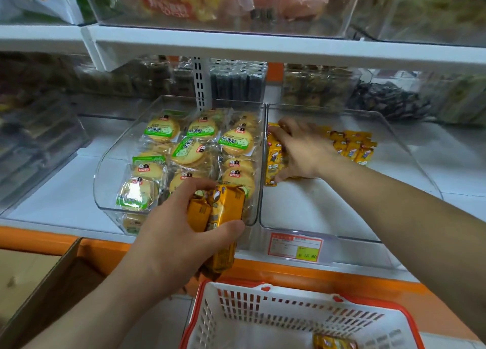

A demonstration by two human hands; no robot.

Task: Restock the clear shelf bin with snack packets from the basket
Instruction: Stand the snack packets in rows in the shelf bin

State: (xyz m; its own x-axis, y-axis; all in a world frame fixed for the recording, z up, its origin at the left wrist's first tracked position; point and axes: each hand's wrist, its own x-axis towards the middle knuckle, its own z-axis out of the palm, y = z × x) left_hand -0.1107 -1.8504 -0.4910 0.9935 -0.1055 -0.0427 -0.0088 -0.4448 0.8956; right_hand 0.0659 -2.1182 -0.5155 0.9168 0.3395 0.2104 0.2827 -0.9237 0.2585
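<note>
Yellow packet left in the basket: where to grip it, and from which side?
Judging by its pose, come from above: the yellow packet lies flat on the basket floor near the front wall, partly cut off by the frame edge. Pinch across its narrow width at mid-body; the basket's open top leaves that approach free.

L hand (181,233) gripping yellow packets (221,212), R hand (302,151) flat on packets in clear bin (394,143) — basket (263,291) below
</note>
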